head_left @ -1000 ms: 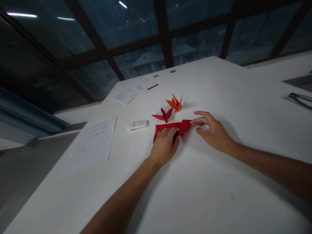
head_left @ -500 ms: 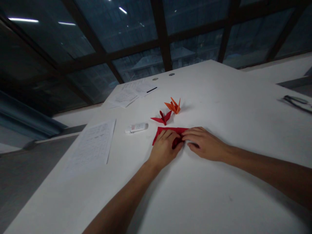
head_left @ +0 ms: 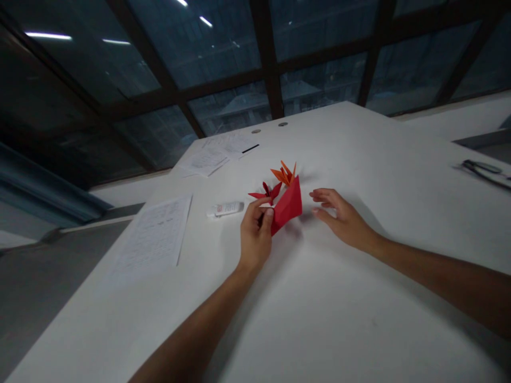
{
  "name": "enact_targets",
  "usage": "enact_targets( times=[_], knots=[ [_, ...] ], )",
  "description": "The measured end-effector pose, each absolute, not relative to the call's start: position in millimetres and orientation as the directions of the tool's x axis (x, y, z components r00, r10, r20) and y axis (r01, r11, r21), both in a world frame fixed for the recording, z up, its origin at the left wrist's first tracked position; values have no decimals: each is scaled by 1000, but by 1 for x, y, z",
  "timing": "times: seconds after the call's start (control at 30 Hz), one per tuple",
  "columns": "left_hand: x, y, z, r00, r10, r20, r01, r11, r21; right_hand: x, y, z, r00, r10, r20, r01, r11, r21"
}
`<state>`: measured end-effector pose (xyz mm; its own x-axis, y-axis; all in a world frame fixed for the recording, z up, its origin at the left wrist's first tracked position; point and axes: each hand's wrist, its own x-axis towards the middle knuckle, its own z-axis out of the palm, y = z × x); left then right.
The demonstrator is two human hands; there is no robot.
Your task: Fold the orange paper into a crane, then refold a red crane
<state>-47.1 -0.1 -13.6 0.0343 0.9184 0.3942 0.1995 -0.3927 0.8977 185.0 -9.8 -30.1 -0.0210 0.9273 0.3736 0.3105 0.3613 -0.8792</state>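
My left hand (head_left: 257, 229) pinches a folded red paper (head_left: 288, 206) by its left end, raised off the white table and tilted up to the right. My right hand (head_left: 339, 215) is apart from the paper on its right, fingers spread and nothing between them. Just beyond the paper stand a red paper crane (head_left: 266, 192) and an orange paper crane (head_left: 284, 173), the orange one partly hidden by the raised paper. A white tube (head_left: 225, 209) lies left of the red crane.
The white table (head_left: 319, 319) carries a printed sheet (head_left: 159, 229) at the left and more papers (head_left: 211, 159) at the far left. A dark tool, perhaps pliers (head_left: 485, 170), lies at the right edge. Windows stand behind the table.
The red paper, flat on the table under both hands before, is now lifted and turned in my left hand. My right hand has let go of it and moved right and slightly up.
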Motion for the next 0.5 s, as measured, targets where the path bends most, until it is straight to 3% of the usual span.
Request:
enact_targets(
  times=[0.13, 0.23, 0.33, 0.5],
  knots=[
    [-43, -1, -15, -28, 970, 243, -40, -244, 969, 186, -13, -24, -180, 954, 241, 230, 279, -932],
    [-42, -2, -15, -2, 981, 194, -167, -191, 967, 186, -11, -24, -197, 948, 252, 204, 290, -935],
    [-41, -2, -13, 30, 980, 198, -195, -188, 962, 185, -8, -23, -128, 953, 276, 140, 293, -946],
    [-39, -3, -11, 27, 977, 210, -195, -201, 960, 187, -3, -17, -143, 981, 134, -43, 129, -991]
  ],
)
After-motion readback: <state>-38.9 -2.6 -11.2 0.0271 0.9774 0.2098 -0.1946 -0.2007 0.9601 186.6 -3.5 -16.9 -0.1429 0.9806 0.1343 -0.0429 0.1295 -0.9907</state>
